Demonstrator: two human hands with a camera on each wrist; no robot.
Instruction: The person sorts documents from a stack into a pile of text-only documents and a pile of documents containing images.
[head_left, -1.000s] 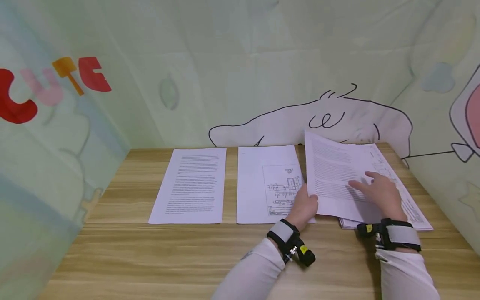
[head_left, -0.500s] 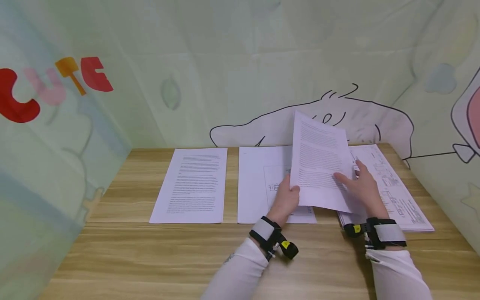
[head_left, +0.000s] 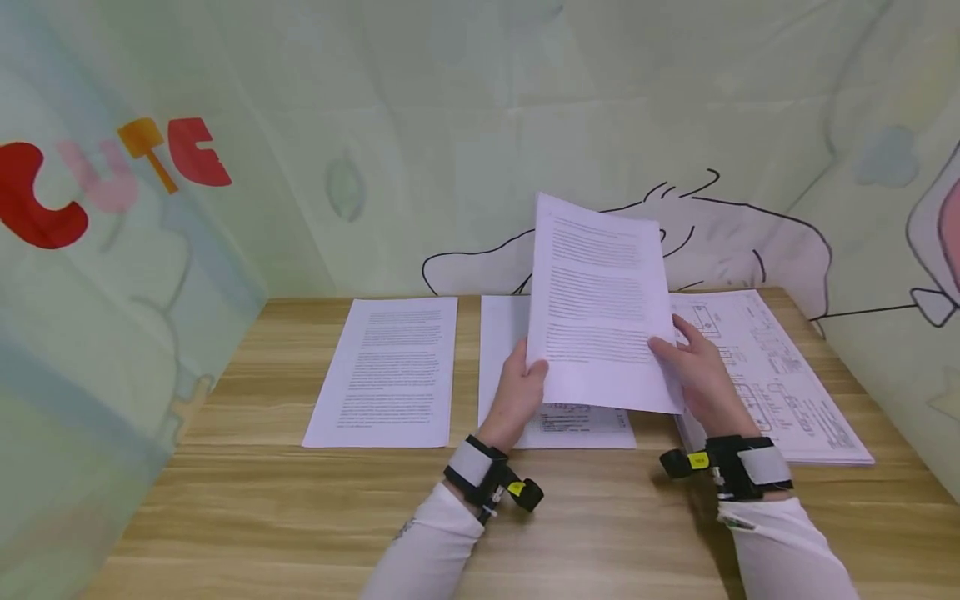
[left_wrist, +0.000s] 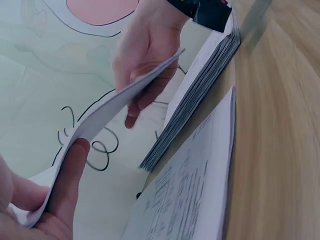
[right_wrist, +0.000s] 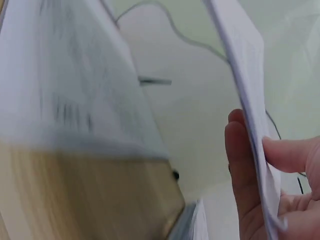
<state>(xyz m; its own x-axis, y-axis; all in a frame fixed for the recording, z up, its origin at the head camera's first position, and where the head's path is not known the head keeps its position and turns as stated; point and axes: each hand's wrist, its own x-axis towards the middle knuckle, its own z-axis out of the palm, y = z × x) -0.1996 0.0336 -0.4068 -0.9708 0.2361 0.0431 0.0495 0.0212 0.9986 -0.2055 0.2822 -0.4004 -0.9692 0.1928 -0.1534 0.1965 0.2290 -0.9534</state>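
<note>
Printed sheets of paper (head_left: 600, 308), covered in lines of text, are held up tilted above the table. My left hand (head_left: 516, 396) pinches their left edge, thumb in front and fingers behind, as the left wrist view also shows. At the lower right edge my right hand (head_left: 705, 379) grips them the same way; in the right wrist view its thumb (right_wrist: 287, 155) presses the front face. Beneath the raised sheets lies a middle stack of paper (head_left: 498, 358) with a drawing, partly hidden. A thicker stack of diagram pages (head_left: 795, 392) lies to the right, behind my right hand.
A text-covered stack of paper (head_left: 390, 375) lies on the left of the wooden table (head_left: 300, 517). A printed cloth backdrop (head_left: 420, 125) rises along the table's back and sides. Each wrist wears a black strap with a camera.
The sheets have risen off the right stack and moved left over the middle one. Both hands went left with them, and the right hand's hold at the edge now shows plainly.
</note>
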